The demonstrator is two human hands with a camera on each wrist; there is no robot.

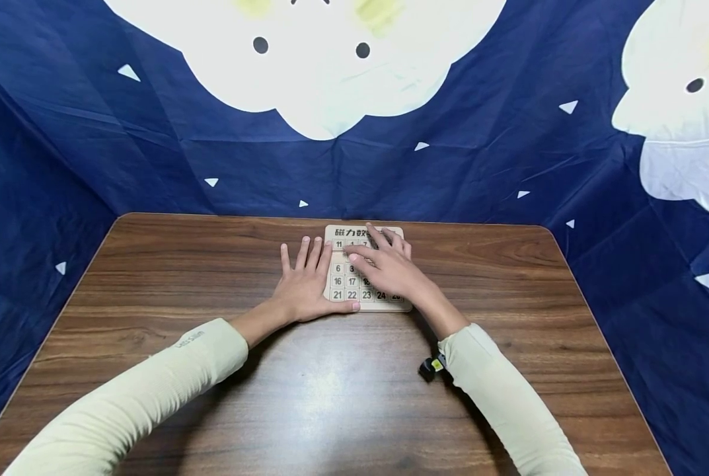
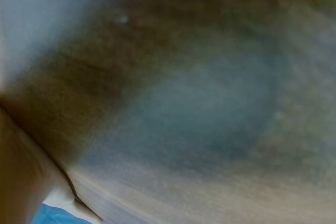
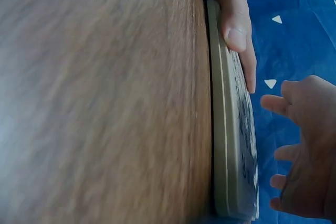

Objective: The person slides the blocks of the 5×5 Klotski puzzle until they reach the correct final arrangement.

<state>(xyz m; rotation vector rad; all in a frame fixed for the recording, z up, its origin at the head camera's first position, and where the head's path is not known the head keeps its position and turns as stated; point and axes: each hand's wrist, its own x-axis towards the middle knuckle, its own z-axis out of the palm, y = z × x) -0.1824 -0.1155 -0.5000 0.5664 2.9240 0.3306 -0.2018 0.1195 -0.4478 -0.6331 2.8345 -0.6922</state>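
Note:
A pale number sliding puzzle lies flat near the table's far edge, with rows of numbered tiles under a dark printed title. Along its left side my left hand is spread, fingers straight, its thumb across the lower left corner. Over the upper right part of the tiles is my right hand, fingers loosely bent and hiding several numbers. From the side, in the right wrist view, the right hand is above the face of the puzzle, while the left thumb rests at its edge.
The brown wooden table has rounded far corners. A dark blue cloth with white cloud figures hangs behind it and at both sides. A small black device sits at the right wrist. The left wrist view is mostly blurred tabletop.

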